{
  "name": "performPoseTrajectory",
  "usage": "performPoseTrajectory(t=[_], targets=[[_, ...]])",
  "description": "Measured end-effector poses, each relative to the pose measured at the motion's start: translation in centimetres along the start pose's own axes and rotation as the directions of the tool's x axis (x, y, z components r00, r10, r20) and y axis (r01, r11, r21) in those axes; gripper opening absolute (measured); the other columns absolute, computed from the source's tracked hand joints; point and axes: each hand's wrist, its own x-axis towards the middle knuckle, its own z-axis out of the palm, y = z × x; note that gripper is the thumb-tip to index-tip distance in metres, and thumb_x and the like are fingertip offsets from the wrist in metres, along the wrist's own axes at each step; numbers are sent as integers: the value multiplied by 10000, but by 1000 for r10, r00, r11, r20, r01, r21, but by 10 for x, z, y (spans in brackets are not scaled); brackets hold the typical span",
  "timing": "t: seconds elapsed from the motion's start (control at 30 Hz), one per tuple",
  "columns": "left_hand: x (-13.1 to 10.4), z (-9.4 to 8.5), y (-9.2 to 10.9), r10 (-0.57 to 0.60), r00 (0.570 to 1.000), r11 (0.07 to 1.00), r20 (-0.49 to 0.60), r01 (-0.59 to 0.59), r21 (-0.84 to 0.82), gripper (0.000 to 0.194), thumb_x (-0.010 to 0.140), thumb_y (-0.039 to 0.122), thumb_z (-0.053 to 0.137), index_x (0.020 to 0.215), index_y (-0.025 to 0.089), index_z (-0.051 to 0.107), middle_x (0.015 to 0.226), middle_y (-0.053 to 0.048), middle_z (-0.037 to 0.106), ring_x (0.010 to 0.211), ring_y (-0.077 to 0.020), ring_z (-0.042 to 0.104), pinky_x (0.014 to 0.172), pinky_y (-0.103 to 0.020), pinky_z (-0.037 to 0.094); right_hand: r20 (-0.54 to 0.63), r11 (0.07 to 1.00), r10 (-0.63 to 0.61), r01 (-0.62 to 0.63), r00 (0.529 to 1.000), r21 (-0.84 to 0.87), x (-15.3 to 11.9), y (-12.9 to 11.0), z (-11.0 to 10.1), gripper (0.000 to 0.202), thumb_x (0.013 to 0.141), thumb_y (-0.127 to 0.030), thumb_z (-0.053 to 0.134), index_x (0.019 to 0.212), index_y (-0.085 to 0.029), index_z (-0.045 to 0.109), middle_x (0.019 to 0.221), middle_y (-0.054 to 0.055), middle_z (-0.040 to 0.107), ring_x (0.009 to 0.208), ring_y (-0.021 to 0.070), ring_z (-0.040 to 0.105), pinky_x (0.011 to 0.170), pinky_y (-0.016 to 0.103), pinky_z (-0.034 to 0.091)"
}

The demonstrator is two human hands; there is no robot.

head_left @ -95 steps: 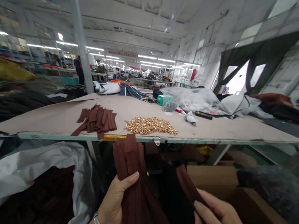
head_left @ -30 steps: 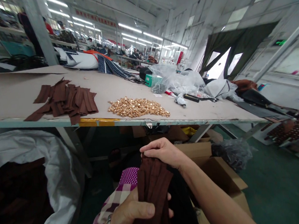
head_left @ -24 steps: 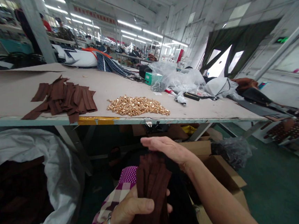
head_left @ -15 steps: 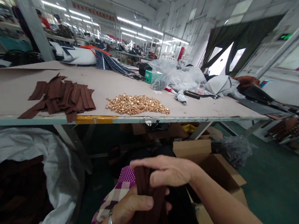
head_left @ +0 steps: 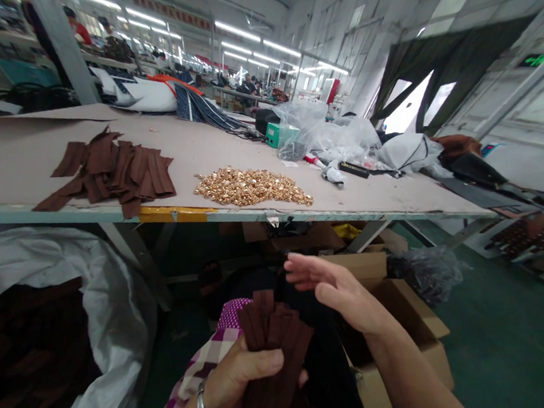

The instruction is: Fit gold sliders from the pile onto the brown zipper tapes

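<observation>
A fanned bundle of brown zipper strips [head_left: 276,337] stands upright over my lap. My left hand [head_left: 242,375] is wrapped round its lower part, thumb across the front, with a silver bangle on the wrist. The strips' top ends spread at uneven heights. To the right of the bundle and a little above it, my right hand [head_left: 339,287] is raised with fingers stretched out, holding nothing and apart from the strips. On the table lie a loose pile of similar brown strips [head_left: 116,170] and a heap of small gold metal pieces [head_left: 251,185], too small to make out singly.
The long table [head_left: 395,196] crosses in front of me. Clear plastic bags [head_left: 337,138] and a green box [head_left: 273,135] lie on its right part. A white sack [head_left: 114,307] holding brown strips stands at left. An open cardboard box [head_left: 417,312] sits at right.
My right hand has lifted off the top of the bundle and moved right, its fingers opening out. The strips' top ends now show, fanned apart. My left hand keeps its hold.
</observation>
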Motion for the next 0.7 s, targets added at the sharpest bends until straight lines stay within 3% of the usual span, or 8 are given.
performPoseTrajectory(t=[0.1, 0.13, 0.23, 0.33, 0.47, 0.57, 0.7], targets=[[-2, 3, 3, 55, 996, 998, -65, -56, -1, 230, 633, 252, 786, 825, 132, 748, 709, -102, 763, 628, -181, 683, 576, -242, 488, 16, 973, 225, -223, 974, -63, -26, 11, 2, 430, 749, -422, 705, 1117, -201, 675, 1021, 90, 703, 854, 235, 656, 746, 348, 505], [-3, 4, 4, 73, 993, 997, -88, -72, 9, 216, 642, 253, 787, 804, 116, 750, 704, -111, 762, 618, -179, 680, 577, -242, 488, 18, 975, 213, -211, 977, -71, -32, 13, 8, 360, 771, -401, 684, 1061, -189, 703, 922, 71, 711, 832, 228, 651, 742, 337, 501], [-2, 7, 5, 121, 981, 993, -152, -120, 14, 210, 662, 249, 785, 824, 119, 755, 742, -109, 769, 643, -195, 688, 629, -277, 509, -50, 982, 121, -127, 991, -138, -41, 15, 33, 191, 835, -280, 623, 968, -206, 738, 940, 48, 682, 910, 217, 615, 823, 328, 464], [0, 8, 3, 157, 970, 986, -186, -163, -19, 278, 698, 262, 766, 961, 174, 737, 833, -86, 778, 785, -236, 705, 737, -333, 523, -168, 981, 77, -105, 983, -162, -37, 13, 55, 126, 825, -227, 637, 883, -209, 748, 913, 39, 659, 875, 201, 598, 783, 300, 463], [-2, 9, 1, 167, 956, 984, -240, -176, -16, 383, 725, 280, 746, 1092, 192, 682, 913, -83, 776, 916, -257, 692, 804, -353, 526, -253, 989, 21, -58, 967, -139, -27, 16, 67, 130, 835, -228, 628, 834, -207, 756, 814, 27, 629, 800, 184, 582, 706, 273, 456], [-4, 9, 1, 158, 945, 982, -287, -180, -49, 358, 754, 269, 719, 1099, 191, 664, 923, -77, 775, 933, -248, 692, 840, -355, 522, -299, 998, 34, -45, 954, -32, -24, 25, 69, 124, 823, -238, 647, 828, -205, 766, 807, 28, 634, 780, 186, 583, 680, 272, 456], [-4, 10, 6, 184, 927, 973, -328, -220, -76, 313, 799, 253, 671, 1105, 203, 625, 887, -61, 770, 892, -219, 702, 842, -342, 525, -312, 941, 144, -33, 939, 335, -25, 39, 67, 185, 815, -296, 665, 944, -204, 760, 837, 46, 707, 756, 206, 630, 735, 322, 494]])
